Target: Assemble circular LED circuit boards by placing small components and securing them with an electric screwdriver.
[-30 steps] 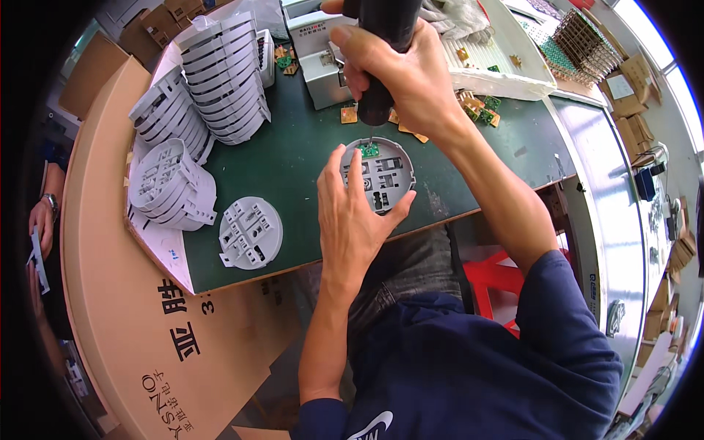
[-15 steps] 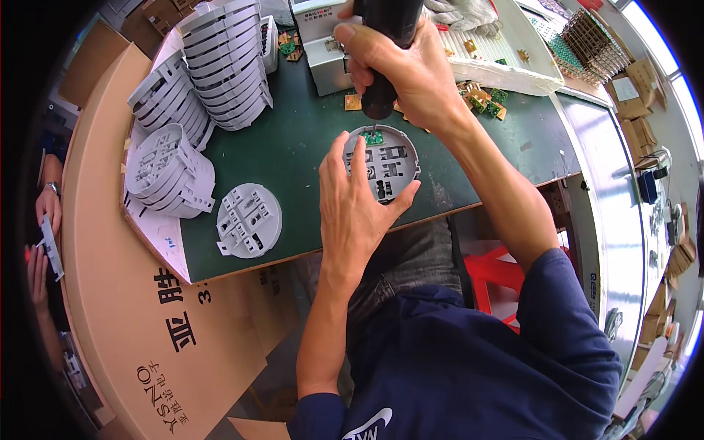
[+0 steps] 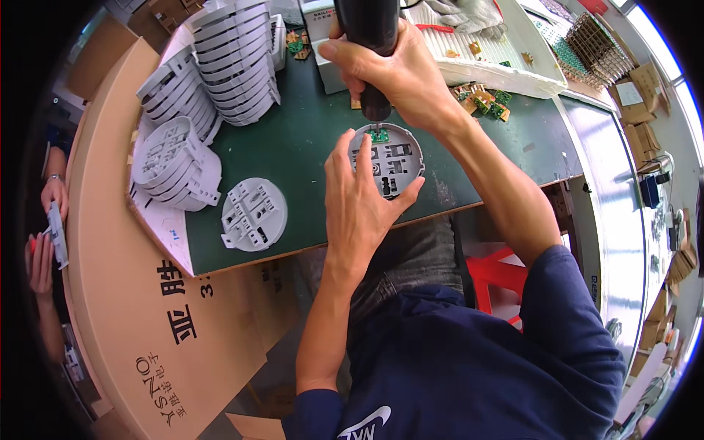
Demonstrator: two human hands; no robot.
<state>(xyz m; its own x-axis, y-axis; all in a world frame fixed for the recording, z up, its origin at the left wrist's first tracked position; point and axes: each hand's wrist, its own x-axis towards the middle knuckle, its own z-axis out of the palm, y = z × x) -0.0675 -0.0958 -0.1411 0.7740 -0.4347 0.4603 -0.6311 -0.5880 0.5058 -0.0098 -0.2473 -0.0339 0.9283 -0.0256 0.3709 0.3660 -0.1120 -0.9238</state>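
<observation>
My right hand [image 3: 418, 84] is wrapped round a black electric screwdriver [image 3: 369, 29], held with its tip downward. The bit meets a small green circuit board [image 3: 380, 137] at the far side of a round grey plastic housing [image 3: 412, 163]; whether a screw is under it is too small to tell. My left hand [image 3: 358, 202] steadies that housing on the table, fingers along its left side and thumb at its near right rim. The housing has raised walls and several slots inside. Left of my hands lies a similar grey round piece [image 3: 254, 214] with slots.
Stacked grey housings [image 3: 235, 70] and a shorter stack [image 3: 176, 165] stand at the left. Loose circuit boards [image 3: 484, 101] lie beside a white tray [image 3: 506, 79] with gloves [image 3: 469, 18]. A metal machine [image 3: 328, 73] stands behind my right hand. Another person's hand [image 3: 55, 194] shows far left.
The screwdriver's upper end has swung left, with my right hand shifting slightly left. Its bit stays at the green board. My left hand keeps its hold; the whole view has shifted a little.
</observation>
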